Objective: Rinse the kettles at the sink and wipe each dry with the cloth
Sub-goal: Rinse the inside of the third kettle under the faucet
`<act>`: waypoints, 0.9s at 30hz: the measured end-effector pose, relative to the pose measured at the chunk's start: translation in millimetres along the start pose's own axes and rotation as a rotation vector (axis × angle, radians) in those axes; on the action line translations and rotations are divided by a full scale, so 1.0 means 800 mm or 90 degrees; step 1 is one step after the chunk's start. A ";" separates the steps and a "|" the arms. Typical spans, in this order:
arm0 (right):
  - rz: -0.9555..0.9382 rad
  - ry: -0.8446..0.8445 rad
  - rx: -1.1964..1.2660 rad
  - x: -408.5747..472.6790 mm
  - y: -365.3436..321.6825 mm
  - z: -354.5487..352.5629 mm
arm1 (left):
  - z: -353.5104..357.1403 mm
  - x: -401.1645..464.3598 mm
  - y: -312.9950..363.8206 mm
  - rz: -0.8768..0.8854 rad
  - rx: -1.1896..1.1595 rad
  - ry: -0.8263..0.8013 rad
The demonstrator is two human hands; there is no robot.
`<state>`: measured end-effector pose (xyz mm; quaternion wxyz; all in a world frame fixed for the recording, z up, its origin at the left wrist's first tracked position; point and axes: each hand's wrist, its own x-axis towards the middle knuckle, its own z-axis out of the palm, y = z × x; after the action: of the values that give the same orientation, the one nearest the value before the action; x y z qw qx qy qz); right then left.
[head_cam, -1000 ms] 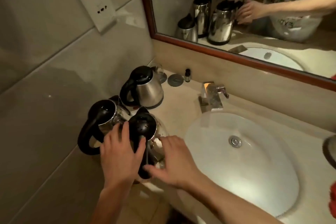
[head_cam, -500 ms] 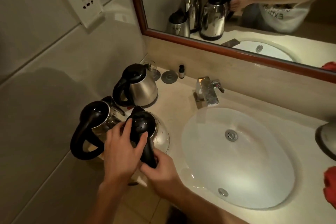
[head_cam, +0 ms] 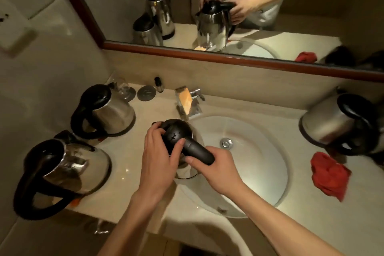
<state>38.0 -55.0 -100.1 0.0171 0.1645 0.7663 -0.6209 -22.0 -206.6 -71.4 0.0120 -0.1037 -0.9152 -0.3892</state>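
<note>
Both hands on shiny steel kettle with black plastic lid (head_cam: 176, 137) at sink's (head_cam: 259, 172) left rim: left hand (head_cam: 158, 158) cupped over domed lid, right hand (head_cam: 218, 169) wrapped round smooth black handle. Upright, handle angled toward right hand, spout side away. Crumpled red cloth (head_cam: 328, 172) on desk, well right.

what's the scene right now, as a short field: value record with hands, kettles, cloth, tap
held kettle: at the left edge of the sink, lid shut
left hand: on the held kettle's black lid
right hand: gripping its handle
kettles on left of counter: two, near kettle and far kettle, both standing
kettle on right: standing on the counter
red cloth: crumpled on the counter right of the sink, untouched
tap: no water seen running
</note>
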 end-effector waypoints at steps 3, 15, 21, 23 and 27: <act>0.016 0.076 -0.022 -0.001 0.015 -0.041 | 0.042 0.006 0.028 0.036 -0.035 -0.015; 0.085 0.173 0.018 -0.004 0.070 -0.132 | 0.138 0.020 0.089 0.265 -0.001 -0.017; 0.104 0.195 0.053 -0.003 0.085 -0.131 | 0.162 0.019 0.100 0.433 0.064 -0.034; 0.109 0.193 0.075 -0.002 0.087 -0.128 | 0.168 0.022 0.101 0.493 0.089 -0.045; 0.123 0.194 0.123 0.007 0.091 -0.120 | 0.175 0.032 0.095 0.546 0.098 -0.053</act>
<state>69.5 51.0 -148.0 -0.0551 0.3303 0.6775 -0.6549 -23.3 -50.4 -112.4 0.1433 -0.4889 -0.8153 -0.2752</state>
